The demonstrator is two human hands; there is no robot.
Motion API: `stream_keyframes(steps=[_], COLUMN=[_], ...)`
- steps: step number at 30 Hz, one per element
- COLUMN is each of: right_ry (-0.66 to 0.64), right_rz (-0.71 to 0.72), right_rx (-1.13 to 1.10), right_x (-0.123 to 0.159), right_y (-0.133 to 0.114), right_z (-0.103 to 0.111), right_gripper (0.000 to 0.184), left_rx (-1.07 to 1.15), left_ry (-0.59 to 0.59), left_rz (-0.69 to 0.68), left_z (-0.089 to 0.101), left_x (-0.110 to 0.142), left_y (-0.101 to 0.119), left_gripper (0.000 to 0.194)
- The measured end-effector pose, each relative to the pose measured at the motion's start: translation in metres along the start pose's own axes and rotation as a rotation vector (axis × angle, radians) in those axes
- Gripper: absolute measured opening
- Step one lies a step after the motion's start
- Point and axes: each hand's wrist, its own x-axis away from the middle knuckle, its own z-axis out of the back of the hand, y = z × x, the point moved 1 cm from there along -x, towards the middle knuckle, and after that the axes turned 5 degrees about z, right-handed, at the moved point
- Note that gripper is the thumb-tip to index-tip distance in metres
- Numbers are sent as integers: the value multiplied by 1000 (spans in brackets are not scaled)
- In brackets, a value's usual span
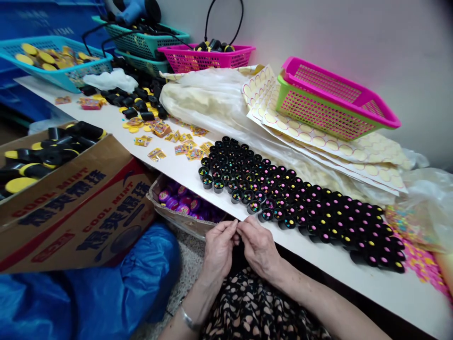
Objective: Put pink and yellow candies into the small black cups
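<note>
My left hand (pixel 220 245) and my right hand (pixel 258 245) meet at the table's front edge, above my patterned lap. Both are closed, thumbs and fingertips pinched together; anything between them is too small or hidden to make out. Just beyond them stand many small black cups (pixel 247 196) packed in rows on the white table (pixel 166 174). Cups at the left hold small coloured beads, while many to the right show pink or yellow pieces. Small yellow printed packets (pixel 184 148) lie farther left, near loose black cylinders (pixel 130 113) and yellow discs (pixel 134 128).
Below the table edge sits a box of purple round packs (pixel 184 200). A large carton (pixel 78 208) with black-and-yellow pieces stands left. Stacked baskets (pixel 329 104) rest on sticker sheets (pixel 318 141); a turquoise basket (pixel 67 75) and pink basket (pixel 208 59) line the back.
</note>
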Motion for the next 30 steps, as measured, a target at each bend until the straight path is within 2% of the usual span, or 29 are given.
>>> stream_keyframes(steps=[4, 9, 13, 16, 21, 26, 30], right_ry=[94, 200, 147, 75, 76, 153, 30], right_rz=[14, 171, 279, 287, 240, 79, 121], right_rx=[16, 236, 354, 350, 295, 247, 304], right_x=[0, 0, 0, 0, -10, -45, -70], right_y=[1, 2, 3, 3, 3, 27, 46], right_z=[-5, -9, -7, -4, 16, 52, 62], right_gripper=[23, 25, 24, 24, 26, 24, 22], left_rx=[88, 152, 184, 194, 176, 108, 50], left_ry=[-3, 2, 7, 28, 9, -36, -96], left_rz=[92, 167, 182, 195, 170, 114, 167], left_z=[-2, -2, 0, 0, -6, -7, -2], left_x=[3, 3, 1, 0, 1, -3, -5], left_y=[4, 6, 4, 3, 7, 4, -12], left_gripper=[15, 15, 15, 14, 14, 17, 14])
